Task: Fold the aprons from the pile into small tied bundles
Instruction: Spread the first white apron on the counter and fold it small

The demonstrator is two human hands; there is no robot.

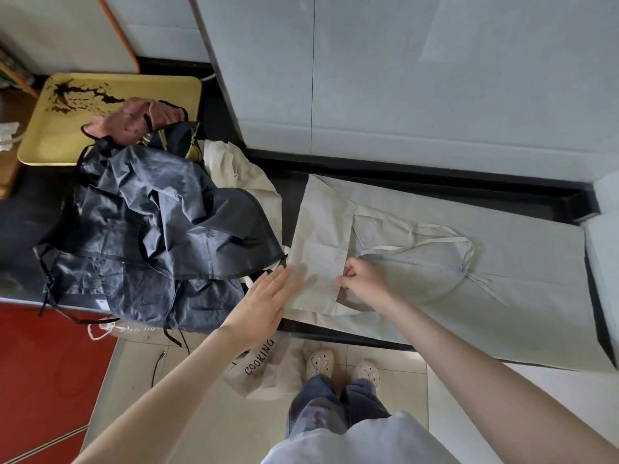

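Note:
A pale beige apron [502,262] lies spread flat along the black counter [469,179], its thin straps [445,244] looped on top. Its left end is folded over into a flap [318,236]. My left hand [264,299] lies flat, fingers together, on the flap's lower left corner. My right hand [363,279] pinches the flap's right edge between thumb and fingers. To the left sits the pile: crumpled dark navy aprons [157,236] on top, a pink one [134,122] behind, a cream one [234,169] underneath.
A yellow tray [110,92] with dark stains stands behind the pile. A cream apron printed COOKING [261,366] hangs off the counter edge toward the tiled floor by my feet. A red cabinet front [47,373] is at lower left. Grey wall panels back the counter.

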